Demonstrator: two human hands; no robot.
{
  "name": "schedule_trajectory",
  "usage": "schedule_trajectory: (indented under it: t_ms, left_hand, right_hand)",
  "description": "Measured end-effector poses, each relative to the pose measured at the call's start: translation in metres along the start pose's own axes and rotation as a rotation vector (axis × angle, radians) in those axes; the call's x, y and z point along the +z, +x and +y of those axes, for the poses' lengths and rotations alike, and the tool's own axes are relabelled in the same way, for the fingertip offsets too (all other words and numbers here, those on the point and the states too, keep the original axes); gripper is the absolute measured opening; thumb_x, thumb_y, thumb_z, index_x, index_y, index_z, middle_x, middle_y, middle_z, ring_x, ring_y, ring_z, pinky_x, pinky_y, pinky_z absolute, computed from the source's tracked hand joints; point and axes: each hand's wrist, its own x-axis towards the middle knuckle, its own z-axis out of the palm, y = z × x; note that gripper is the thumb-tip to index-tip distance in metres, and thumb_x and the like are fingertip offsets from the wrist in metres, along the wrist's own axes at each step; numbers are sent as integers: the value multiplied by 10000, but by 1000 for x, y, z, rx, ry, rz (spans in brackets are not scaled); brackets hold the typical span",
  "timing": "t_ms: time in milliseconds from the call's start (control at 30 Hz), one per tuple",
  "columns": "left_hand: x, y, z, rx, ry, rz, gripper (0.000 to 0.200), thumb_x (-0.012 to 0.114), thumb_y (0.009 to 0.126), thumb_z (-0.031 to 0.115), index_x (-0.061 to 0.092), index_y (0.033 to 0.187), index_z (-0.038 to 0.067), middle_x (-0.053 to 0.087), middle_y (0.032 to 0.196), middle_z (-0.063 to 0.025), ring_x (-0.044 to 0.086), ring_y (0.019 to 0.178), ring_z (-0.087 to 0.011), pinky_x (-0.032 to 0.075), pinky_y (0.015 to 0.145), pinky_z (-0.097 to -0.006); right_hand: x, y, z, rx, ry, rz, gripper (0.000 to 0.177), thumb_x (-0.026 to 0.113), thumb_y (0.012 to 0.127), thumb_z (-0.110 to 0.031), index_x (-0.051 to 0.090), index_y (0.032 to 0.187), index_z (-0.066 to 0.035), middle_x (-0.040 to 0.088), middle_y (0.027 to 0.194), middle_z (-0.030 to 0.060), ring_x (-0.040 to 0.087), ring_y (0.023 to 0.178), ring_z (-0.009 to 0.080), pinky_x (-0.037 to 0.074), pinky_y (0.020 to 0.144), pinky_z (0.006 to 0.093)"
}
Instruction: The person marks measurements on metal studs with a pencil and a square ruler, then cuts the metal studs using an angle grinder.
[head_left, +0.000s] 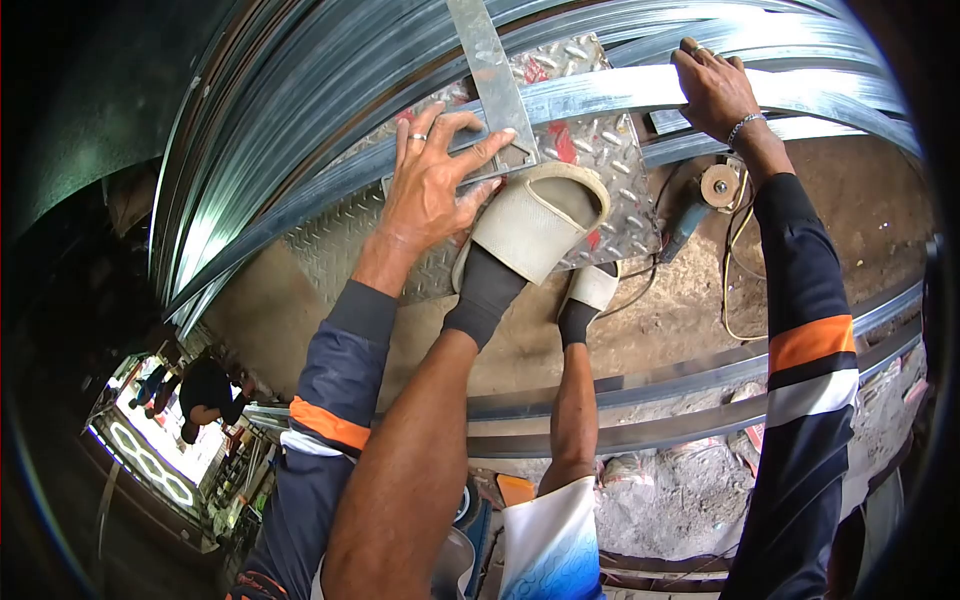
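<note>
Left hand point(432, 185): flat, fingers spread, pressing a steel square point(490, 80) onto the metal channel point(600, 95).
Right hand point(712, 90): fingers curled over the same channel.
Sandal point(530, 225): on the checker plate point(620, 160).
Angle grinder point(705, 200): on the floor nearby.

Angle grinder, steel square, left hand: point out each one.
Angle grinder point(718, 186), head view, on its round disc.
Steel square point(488, 70), head view, on its long flat blade.
Left hand point(425, 195), head view, on the back of the hand.

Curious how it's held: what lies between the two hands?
Head view: a steel channel spans from the left hand to the right hand, crossed by a metal square beside the left.
</note>
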Motion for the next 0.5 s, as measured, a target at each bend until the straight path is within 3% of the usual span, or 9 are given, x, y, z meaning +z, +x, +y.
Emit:
schedule_trajectory:
  t_ms: [67,133,200,300,367,433,467,500]
  left_hand:
    - [0,0,-1,-8,3,-10,615,849,770,191,672,1339,344,534,1290,-40,388,1322,-367,190,1207,-644]
    - [3,0,-3,55,81,12,651,884,708,208,691,1322,307,535,1199,-43,414,1333,-351,282,1168,-599]
    - [7,-2,-5,66,81,23,652,888,705,216,693,1319,310,532,1179,-41,419,1325,-349,281,1162,-595]
    - [12,-6,-6,79,99,43,655,893,696,227,696,1314,316,530,1147,-42,425,1314,-347,281,1148,-580]
    - [20,2,-6,96,111,61,657,894,691,231,697,1312,319,531,1135,-43,426,1310,-346,283,1140,-570]
    - [20,12,-4,117,127,103,645,890,693,243,702,1306,317,535,1130,-41,423,1310,-347,292,1113,-556]
    - [20,19,-5,130,138,101,647,883,698,256,695,1314,316,536,1130,-40,427,1299,-341,303,1097,-547]
    - [20,21,-4,108,129,84,647,883,698,256,695,1314,316,536,1130,-40,427,1299,-341,303,1097,-547]
  right_hand:
    - [5,0,3,-38,-17,78,407,737,755,-28,525,1097,-87,610,1188,100,621,1131,306,443,848,472]
    - [4,-1,-1,-17,-21,92,376,723,785,-42,526,1100,-91,607,1203,101,621,1132,303,437,846,464]
    - [7,-6,-3,-11,-28,183,271,673,857,-73,534,1089,-104,598,1245,102,618,1129,294,415,851,451]
    - [13,-8,-4,-19,-29,281,232,662,879,-95,547,1080,-109,595,1261,106,617,1117,290,406,864,456]
    - [11,-6,0,5,-3,207,263,672,872,-107,561,1110,-112,592,1262,108,614,1112,288,408,879,461]
    - [25,3,15,-54,6,472,327,686,839,-88,563,1141,-112,592,1261,98,612,1122,298,423,926,470]
    - [27,3,23,25,-23,400,358,683,845,-80,564,1181,-117,600,1256,97,612,1137,305,428,983,475]
    - [18,6,29,132,12,134,346,662,879,-86,565,1209,-127,605,1240,98,614,1139,303,425,1006,480]
